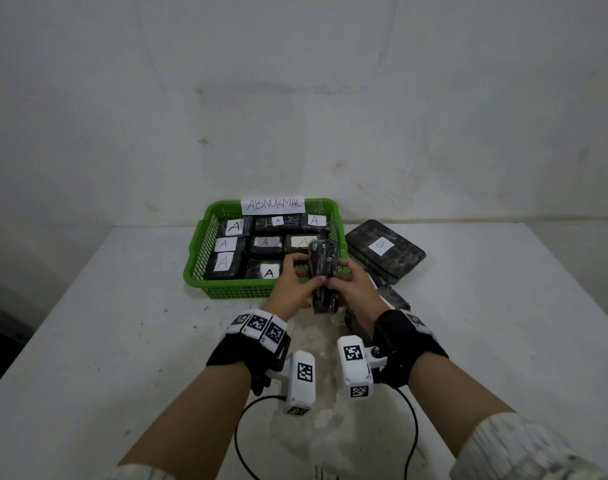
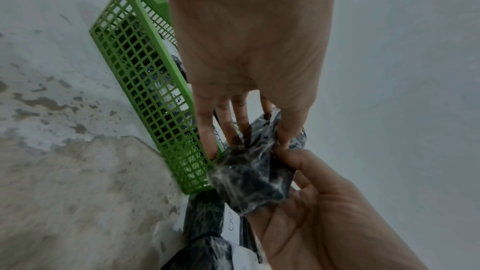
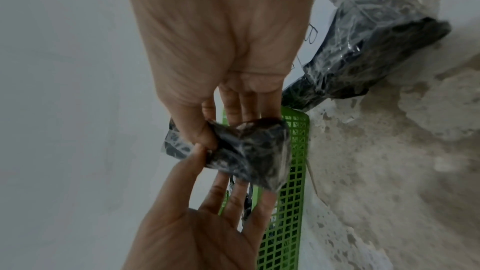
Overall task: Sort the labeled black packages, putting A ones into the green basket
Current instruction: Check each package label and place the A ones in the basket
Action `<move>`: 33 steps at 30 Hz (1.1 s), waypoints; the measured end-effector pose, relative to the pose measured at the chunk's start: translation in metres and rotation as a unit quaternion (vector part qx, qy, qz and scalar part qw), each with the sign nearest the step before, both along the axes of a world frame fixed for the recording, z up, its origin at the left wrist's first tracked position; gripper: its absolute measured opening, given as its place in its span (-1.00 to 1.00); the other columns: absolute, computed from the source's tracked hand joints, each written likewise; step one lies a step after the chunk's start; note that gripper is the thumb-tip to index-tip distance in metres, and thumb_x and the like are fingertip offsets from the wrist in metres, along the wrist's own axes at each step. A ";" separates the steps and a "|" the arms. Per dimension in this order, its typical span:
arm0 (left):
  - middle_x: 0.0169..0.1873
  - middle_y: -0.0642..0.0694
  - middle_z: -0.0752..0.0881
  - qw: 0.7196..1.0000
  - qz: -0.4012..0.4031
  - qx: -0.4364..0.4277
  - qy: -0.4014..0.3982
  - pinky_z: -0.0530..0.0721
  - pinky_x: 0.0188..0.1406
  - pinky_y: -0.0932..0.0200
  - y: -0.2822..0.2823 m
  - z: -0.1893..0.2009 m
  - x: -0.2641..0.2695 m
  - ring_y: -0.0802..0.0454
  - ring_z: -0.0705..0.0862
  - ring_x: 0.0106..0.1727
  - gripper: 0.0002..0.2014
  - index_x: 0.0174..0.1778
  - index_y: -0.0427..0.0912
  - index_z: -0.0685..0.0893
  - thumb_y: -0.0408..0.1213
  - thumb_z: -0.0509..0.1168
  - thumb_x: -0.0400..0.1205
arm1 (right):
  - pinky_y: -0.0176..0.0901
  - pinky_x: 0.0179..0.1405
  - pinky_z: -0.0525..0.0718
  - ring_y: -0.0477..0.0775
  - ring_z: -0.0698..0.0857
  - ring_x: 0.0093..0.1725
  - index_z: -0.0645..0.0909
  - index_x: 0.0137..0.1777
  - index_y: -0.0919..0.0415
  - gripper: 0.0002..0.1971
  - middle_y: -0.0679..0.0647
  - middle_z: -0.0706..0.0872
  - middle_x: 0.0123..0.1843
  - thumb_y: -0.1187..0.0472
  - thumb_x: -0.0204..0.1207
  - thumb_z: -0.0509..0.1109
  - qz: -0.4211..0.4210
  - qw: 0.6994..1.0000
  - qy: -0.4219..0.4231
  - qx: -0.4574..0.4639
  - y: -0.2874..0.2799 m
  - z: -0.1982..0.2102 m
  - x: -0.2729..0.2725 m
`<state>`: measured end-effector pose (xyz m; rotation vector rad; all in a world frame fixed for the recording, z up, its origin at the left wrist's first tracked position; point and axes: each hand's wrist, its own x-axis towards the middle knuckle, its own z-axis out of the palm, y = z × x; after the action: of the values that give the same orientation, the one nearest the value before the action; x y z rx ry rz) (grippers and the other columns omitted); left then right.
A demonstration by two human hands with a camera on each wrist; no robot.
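Both hands hold one black package (image 1: 324,276) over the near right corner of the green basket (image 1: 196,258). The left hand (image 1: 290,285) and right hand (image 1: 356,285) pinch its sides, thumbs on top. Its long axis runs six to twelve o'clock; the basket's free corner lies at twelve. Its label is hidden.

Green basket (image 1: 226,289) packed w/ A packages (image 1: 234,226), B package (image 1: 385,249) just right; bare table (image 1: 105,323) left.

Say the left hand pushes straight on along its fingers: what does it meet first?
The left hand already grips the black package together with the right hand. Beyond that, its fingers point over the near wall of the green basket, probably toward the A-labelled package in the front row; depth is unclear.
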<state>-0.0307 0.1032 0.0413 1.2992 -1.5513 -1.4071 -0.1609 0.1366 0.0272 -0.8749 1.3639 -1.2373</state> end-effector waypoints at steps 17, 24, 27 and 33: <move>0.04 -0.20 0.63 0.979 0.020 0.142 0.142 0.63 -0.14 0.01 0.003 0.000 0.007 -0.09 0.63 -0.04 -0.48 0.48 -0.20 0.36 -0.67 0.10 0.62 | -0.07 -0.14 0.59 0.02 0.65 -0.14 0.53 0.40 0.13 -0.51 0.05 0.72 -0.07 -0.17 0.71 0.05 -0.033 0.997 -0.048 0.047 -0.004 -0.004 -0.006; -0.11 -0.26 0.62 0.969 -0.043 0.193 0.149 0.61 -0.15 -0.08 0.002 -0.001 0.008 -0.13 0.62 -0.14 -0.37 0.46 -0.19 0.34 -0.81 -0.01 0.54 | 0.23 0.33 0.56 0.25 0.68 0.25 0.65 0.32 0.20 -0.62 0.26 0.72 0.28 0.00 0.66 0.23 0.066 0.987 -0.134 0.057 -0.001 0.004 -0.009; -0.04 -0.24 0.61 0.974 -0.038 0.178 0.133 0.69 -0.21 -0.07 0.003 0.003 0.007 -0.07 0.64 -0.15 -0.47 0.36 -0.14 0.27 -0.74 0.10 0.58 | 0.13 0.17 0.70 0.27 0.73 0.13 0.63 0.32 0.30 -0.59 0.31 0.74 0.22 0.03 0.65 0.23 0.063 0.978 -0.193 0.056 -0.001 0.012 -0.008; -0.09 -0.15 0.59 0.989 -0.001 0.133 0.062 0.70 -0.21 -0.02 -0.001 -0.002 0.007 -0.02 0.64 -0.15 -0.88 0.07 -0.19 0.40 -0.47 0.14 0.69 | 0.25 0.22 0.64 0.37 0.71 0.12 0.60 0.21 0.39 -0.66 0.38 0.71 0.18 0.13 0.58 0.38 -0.010 0.987 -0.157 0.035 -0.003 0.015 -0.003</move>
<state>-0.0238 0.1027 0.0397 1.3334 -1.3173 -1.7075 -0.1639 0.1333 0.0419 -0.5888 1.1575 -1.2747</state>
